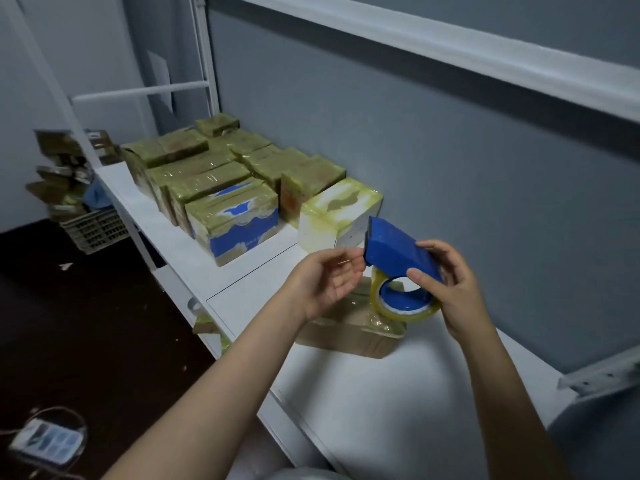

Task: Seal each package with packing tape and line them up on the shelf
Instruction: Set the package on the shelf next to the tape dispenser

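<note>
Right hand [450,282] grips blue tape dispenser [398,251]; left hand [329,278] relaxed at its front; blue box [239,223] print unreadable.

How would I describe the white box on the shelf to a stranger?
Find the white shelf along the grey wall. Taped boxes stand in rows; the white box ends the row beside the wall, nearest the blue tape dispenser. Its neighbours are brown or blue-printed.

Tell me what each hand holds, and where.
Right hand grips the blue tape dispenser by its rear body, above the roll. Left hand is by its cutter end; whether it pinches tape cannot be told.
</note>
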